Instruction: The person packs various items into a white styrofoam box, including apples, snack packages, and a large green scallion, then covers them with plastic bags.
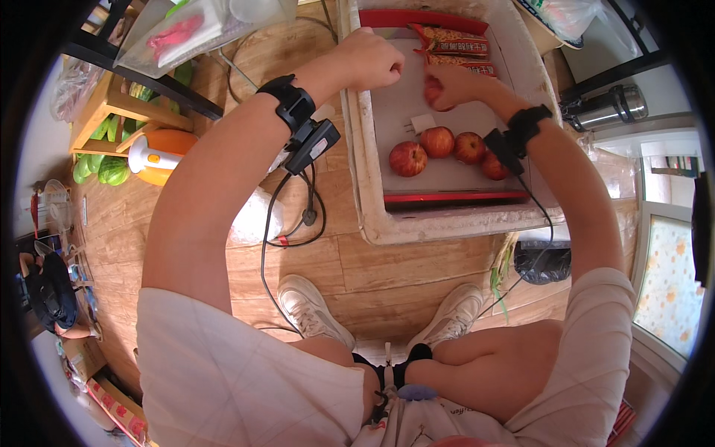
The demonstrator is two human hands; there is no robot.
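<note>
Four apples point(438, 142) rest bodyward of the right hand point(451, 83), which grasps a fifth apple point(433, 97), apparently unplaced; left hand point(381, 61) clenched, contents indeterminable.

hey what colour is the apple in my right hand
The apple in your right hand is red, partly hidden; the head view shows it best.
</note>
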